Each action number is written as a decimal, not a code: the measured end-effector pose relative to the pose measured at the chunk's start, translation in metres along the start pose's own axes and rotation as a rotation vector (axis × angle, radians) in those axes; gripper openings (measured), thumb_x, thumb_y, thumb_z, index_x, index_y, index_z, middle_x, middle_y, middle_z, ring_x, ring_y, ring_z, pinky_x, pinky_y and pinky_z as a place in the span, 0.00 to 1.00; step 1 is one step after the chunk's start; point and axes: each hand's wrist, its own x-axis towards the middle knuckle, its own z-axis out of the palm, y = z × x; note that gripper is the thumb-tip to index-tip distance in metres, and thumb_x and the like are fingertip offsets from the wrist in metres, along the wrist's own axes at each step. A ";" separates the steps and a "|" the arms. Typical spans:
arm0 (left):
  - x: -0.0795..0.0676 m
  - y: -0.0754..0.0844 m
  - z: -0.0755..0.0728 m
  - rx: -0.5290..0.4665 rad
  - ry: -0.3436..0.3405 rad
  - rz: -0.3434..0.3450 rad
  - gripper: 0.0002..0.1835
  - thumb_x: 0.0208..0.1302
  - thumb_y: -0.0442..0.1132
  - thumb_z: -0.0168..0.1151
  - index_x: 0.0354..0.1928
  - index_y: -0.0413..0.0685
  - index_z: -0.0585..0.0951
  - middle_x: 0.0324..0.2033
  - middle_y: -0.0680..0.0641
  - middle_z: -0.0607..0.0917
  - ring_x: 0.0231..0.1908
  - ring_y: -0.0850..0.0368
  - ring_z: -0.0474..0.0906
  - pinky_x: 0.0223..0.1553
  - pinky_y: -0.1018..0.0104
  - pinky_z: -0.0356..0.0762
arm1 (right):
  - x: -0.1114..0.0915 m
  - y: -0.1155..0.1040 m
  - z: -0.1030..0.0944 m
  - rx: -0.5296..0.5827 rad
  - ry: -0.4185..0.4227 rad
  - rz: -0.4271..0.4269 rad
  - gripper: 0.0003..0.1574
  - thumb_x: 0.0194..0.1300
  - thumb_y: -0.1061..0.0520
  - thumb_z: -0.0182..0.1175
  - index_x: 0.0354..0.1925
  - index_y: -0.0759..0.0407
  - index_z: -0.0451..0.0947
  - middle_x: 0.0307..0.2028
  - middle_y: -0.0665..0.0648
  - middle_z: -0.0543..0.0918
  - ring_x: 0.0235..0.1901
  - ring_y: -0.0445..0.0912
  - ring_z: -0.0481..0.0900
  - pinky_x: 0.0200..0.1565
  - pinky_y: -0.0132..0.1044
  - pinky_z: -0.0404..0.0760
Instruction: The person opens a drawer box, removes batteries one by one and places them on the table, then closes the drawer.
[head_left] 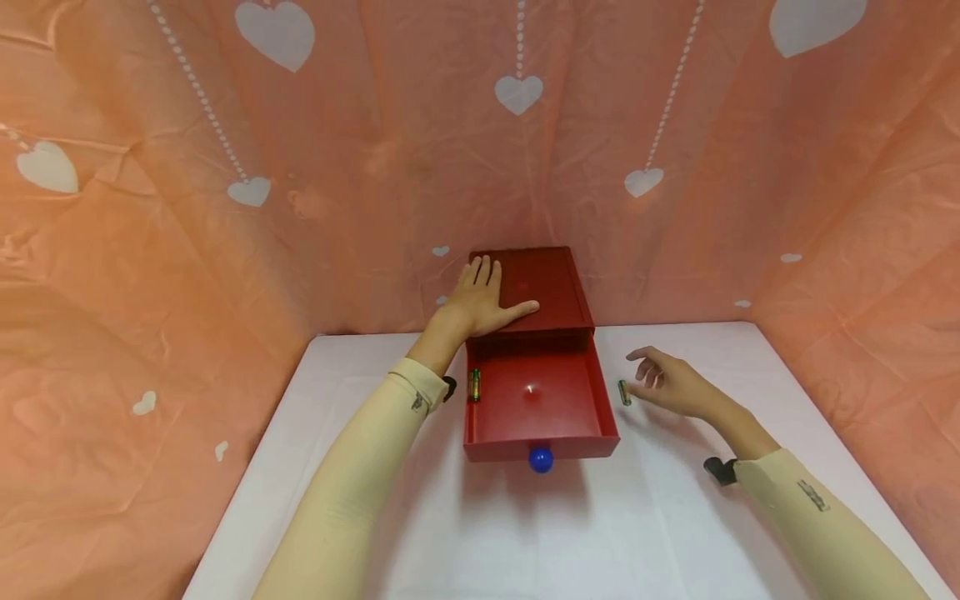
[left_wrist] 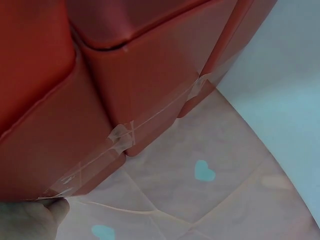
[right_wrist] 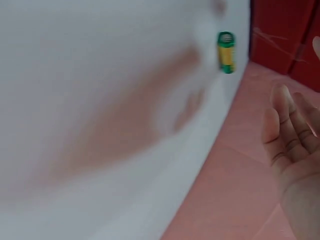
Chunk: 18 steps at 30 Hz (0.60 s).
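My left hand [head_left: 480, 308] rests flat with spread fingers on the top of a red box [head_left: 543, 287], at its left side. The box's red drawer [head_left: 536, 447] is pulled out and has a round blue knob [head_left: 541, 460]. Inside the drawer, along its left wall, lies a green and yellow battery [head_left: 474, 385]. A second battery [head_left: 625, 392] of the same colours lies on the table just right of the drawer. Beside it hovers my right hand [head_left: 675, 385], fingers loosely bent and holding nothing. In the right wrist view a gap shows between this battery [right_wrist: 226, 53] and the fingers.
A white cloth [head_left: 375, 517] covers the table. Orange-pink sheets with white hearts hang at the back [head_left: 420, 167] and on both sides. Clear tape [left_wrist: 122, 137] runs along the box's side in the left wrist view.
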 end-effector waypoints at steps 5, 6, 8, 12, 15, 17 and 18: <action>0.001 -0.002 0.000 -0.004 0.002 0.001 0.61 0.73 0.81 0.41 0.87 0.40 0.41 0.86 0.37 0.38 0.86 0.44 0.30 0.84 0.54 0.26 | 0.003 -0.017 -0.007 -0.014 0.041 -0.022 0.30 0.66 0.61 0.76 0.61 0.68 0.77 0.37 0.53 0.83 0.34 0.45 0.79 0.37 0.32 0.82; 0.001 -0.003 0.000 -0.006 0.003 0.002 0.61 0.73 0.81 0.41 0.87 0.40 0.41 0.86 0.37 0.39 0.86 0.44 0.30 0.84 0.54 0.26 | 0.003 -0.021 -0.009 -0.015 0.046 -0.021 0.29 0.66 0.61 0.76 0.61 0.67 0.78 0.37 0.53 0.83 0.35 0.45 0.79 0.37 0.31 0.82; 0.000 -0.002 -0.001 -0.003 0.005 0.004 0.61 0.73 0.80 0.41 0.87 0.40 0.41 0.86 0.37 0.39 0.86 0.44 0.30 0.84 0.54 0.26 | 0.003 -0.030 -0.013 -0.016 0.058 -0.018 0.28 0.67 0.60 0.75 0.61 0.65 0.78 0.38 0.52 0.83 0.36 0.45 0.79 0.37 0.31 0.82; -0.002 -0.003 -0.001 0.003 0.002 0.005 0.61 0.73 0.80 0.41 0.87 0.40 0.41 0.86 0.37 0.39 0.86 0.44 0.30 0.84 0.54 0.26 | 0.001 -0.046 -0.019 -0.020 0.075 -0.024 0.28 0.67 0.59 0.75 0.62 0.64 0.79 0.38 0.52 0.83 0.37 0.47 0.79 0.39 0.34 0.83; -0.003 -0.003 -0.001 0.007 0.004 0.012 0.61 0.73 0.81 0.41 0.87 0.40 0.42 0.86 0.36 0.39 0.86 0.43 0.30 0.84 0.54 0.26 | -0.001 -0.057 -0.023 -0.026 0.092 -0.029 0.27 0.67 0.59 0.75 0.61 0.63 0.80 0.38 0.52 0.83 0.37 0.47 0.80 0.39 0.36 0.83; -0.004 -0.002 -0.001 0.003 0.003 0.016 0.61 0.73 0.81 0.41 0.87 0.40 0.42 0.86 0.36 0.39 0.86 0.43 0.30 0.84 0.54 0.26 | -0.002 -0.064 -0.026 -0.027 0.105 -0.028 0.26 0.68 0.59 0.75 0.60 0.62 0.80 0.37 0.52 0.84 0.37 0.47 0.80 0.40 0.37 0.83; -0.004 -0.002 -0.001 0.002 0.003 0.018 0.61 0.73 0.81 0.41 0.87 0.40 0.42 0.86 0.36 0.39 0.86 0.43 0.30 0.84 0.54 0.26 | -0.003 -0.068 -0.027 -0.027 0.112 -0.025 0.25 0.68 0.58 0.75 0.60 0.62 0.81 0.37 0.51 0.84 0.37 0.47 0.80 0.40 0.36 0.83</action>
